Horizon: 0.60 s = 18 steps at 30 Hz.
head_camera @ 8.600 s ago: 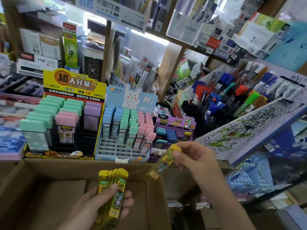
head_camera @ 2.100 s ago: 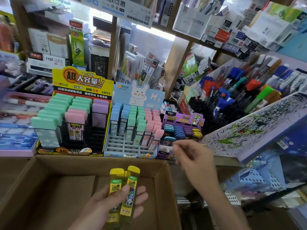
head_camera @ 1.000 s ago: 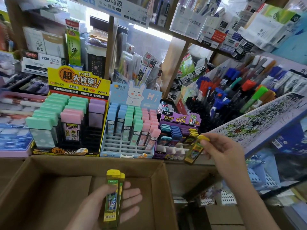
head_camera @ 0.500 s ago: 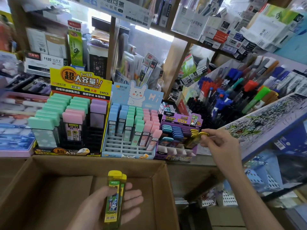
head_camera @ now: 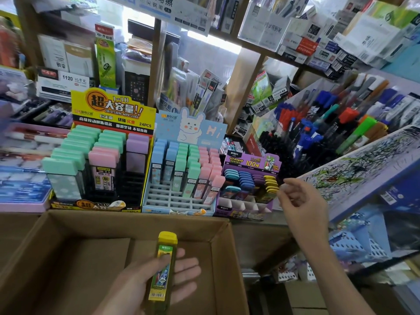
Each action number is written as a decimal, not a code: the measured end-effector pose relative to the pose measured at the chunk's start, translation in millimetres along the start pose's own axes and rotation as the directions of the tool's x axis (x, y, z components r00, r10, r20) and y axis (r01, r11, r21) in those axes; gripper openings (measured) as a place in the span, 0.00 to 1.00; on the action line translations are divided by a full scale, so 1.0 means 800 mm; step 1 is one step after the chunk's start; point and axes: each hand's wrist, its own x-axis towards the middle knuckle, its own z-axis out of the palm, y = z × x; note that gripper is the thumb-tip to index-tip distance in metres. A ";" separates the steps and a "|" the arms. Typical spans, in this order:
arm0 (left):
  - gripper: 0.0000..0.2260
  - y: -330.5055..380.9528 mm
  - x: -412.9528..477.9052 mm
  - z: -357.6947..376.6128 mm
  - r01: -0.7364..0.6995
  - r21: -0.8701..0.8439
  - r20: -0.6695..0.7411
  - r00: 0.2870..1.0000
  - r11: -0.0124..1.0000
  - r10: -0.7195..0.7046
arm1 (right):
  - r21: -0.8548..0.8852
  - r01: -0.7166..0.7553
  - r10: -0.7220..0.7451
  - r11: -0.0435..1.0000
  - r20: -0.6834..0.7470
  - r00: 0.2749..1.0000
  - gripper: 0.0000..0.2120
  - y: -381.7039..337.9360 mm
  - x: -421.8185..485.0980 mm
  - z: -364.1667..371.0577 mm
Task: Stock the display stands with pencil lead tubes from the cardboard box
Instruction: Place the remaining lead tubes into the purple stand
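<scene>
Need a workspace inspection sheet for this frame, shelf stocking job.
Surface: shelf ledge, crowded with stock.
Job's things: purple stand, front cells empty, yellow tubes in its right column; cardboard box open below.
Clutter: pastel lead cases in bunny stand and yellow-black stand; pens at right.
Grips: left hand holds yellow lead tube over the box; right hand empty beside the purple stand.
Cables: nothing seen.
Surroundings: packed stationery shelves.

The tube point(head_camera: 164, 264) had a yellow cap and label. The cardboard box point(head_camera: 91, 226) was plain brown. The smallest stand point(head_camera: 251, 161) was purple; the middle stand point(head_camera: 167, 130) pale blue with a white rabbit point(head_camera: 189, 127).
</scene>
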 end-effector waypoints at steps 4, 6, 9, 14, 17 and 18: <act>0.17 -0.002 0.017 -0.023 0.026 -0.049 -0.047 0.998 0.998 -0.028 | 0.050 0.085 -0.084 0.995 -0.020 0.996 0.12 -0.030 -0.020 0.001; 0.13 -0.003 0.016 -0.024 0.004 -0.020 -0.014 1.000 1.000 -0.004 | 0.153 0.032 -0.042 0.988 0.059 0.997 0.13 -0.049 -0.037 0.009; 0.11 -0.006 0.015 -0.025 -0.034 0.044 -0.024 0.999 0.998 0.035 | 0.294 -0.087 0.023 0.952 0.216 0.976 0.10 -0.077 -0.062 0.026; 0.17 -0.007 0.015 -0.023 -0.074 0.084 -0.018 0.997 0.994 0.075 | 0.370 -0.275 0.063 0.887 0.493 0.868 0.07 -0.107 -0.094 0.056; 0.18 -0.008 0.015 -0.026 -0.104 0.116 -0.013 0.994 0.988 0.106 | 0.341 -0.384 0.092 0.858 0.634 0.768 0.06 -0.117 -0.108 0.071; 0.18 -0.009 0.015 -0.027 -0.112 0.132 -0.019 0.993 0.985 0.116 | 0.337 -0.399 0.087 0.853 0.660 0.746 0.07 -0.120 -0.111 0.075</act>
